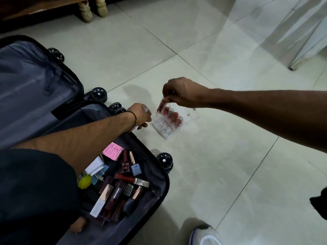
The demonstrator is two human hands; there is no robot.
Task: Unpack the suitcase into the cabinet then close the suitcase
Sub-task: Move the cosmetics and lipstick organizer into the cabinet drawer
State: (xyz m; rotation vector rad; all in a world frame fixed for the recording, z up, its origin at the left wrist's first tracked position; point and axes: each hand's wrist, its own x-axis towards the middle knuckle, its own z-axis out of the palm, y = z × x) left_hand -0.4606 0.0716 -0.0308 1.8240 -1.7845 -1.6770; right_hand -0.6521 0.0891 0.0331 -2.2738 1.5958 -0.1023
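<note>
Right hand pinches a lipstick at the organizer; left hand curled, hold unclear.

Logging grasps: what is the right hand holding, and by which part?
The right hand pinches a lipstick by its top end.

An open suitcase fills the left of the frame, with cosmetics in its lower half. At centre a clear organizer stands on the tiled floor, a row of red tubes along its far side. The right hand pinches a tube at the row's left end; the left hand, fingers curled, is just beside the organizer's left edge.
</note>
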